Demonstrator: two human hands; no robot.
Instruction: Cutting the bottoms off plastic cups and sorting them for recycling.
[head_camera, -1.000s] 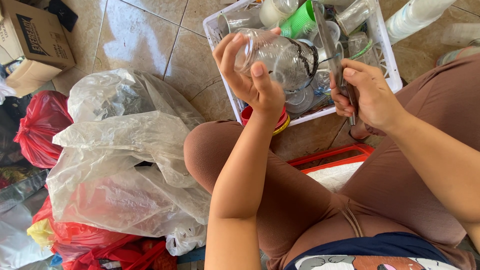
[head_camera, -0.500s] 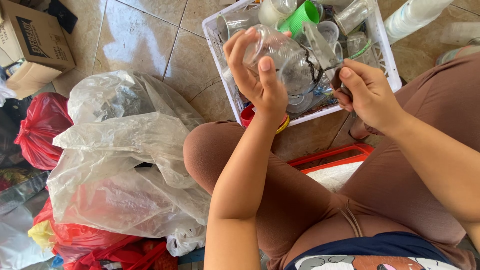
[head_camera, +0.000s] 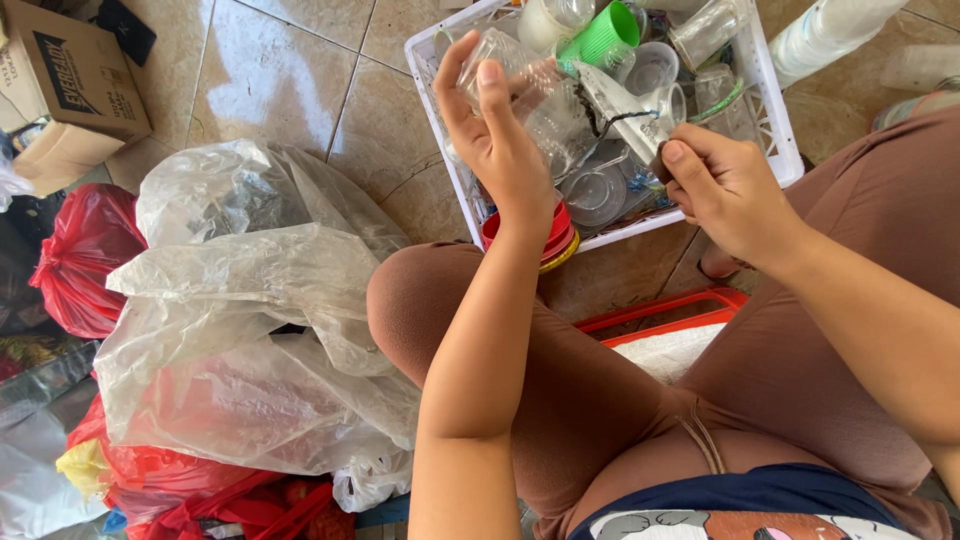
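1. Since the earlier frames, the left hand (head_camera: 500, 150) has stayed raised over the crate with its clear plastic cup (head_camera: 520, 85), while the right hand (head_camera: 725, 190) has lifted slightly and now shows a pale strip of plastic film (head_camera: 620, 105) drawn out between the two hands.
2. Nearest the camera, the person sits cross-legged in brown trousers (head_camera: 600, 400), both forearms reaching forward over the knees.
3. To the left of the knees lies a heap of clear plastic bags (head_camera: 250, 330), with red bags (head_camera: 85, 250) beside and under it.
4. A red-rimmed tray (head_camera: 665, 320) shows between the legs on the tiled floor (head_camera: 280, 90).
5. The left grip is curled around the crumpled clear cup, thumb on the near side, fingers behind it.
6. The right grip is closed in a pinch on the film's lower end, beside a thin dark cord; whether it also holds a small tool I cannot tell.
7. Just beyond the hands stands a white plastic crate (head_camera: 785, 150) full of clear cups and a green cup (head_camera: 600, 40); the held cup hovers above its near left corner.
8. A cardboard box (head_camera: 75, 85) sits far left.
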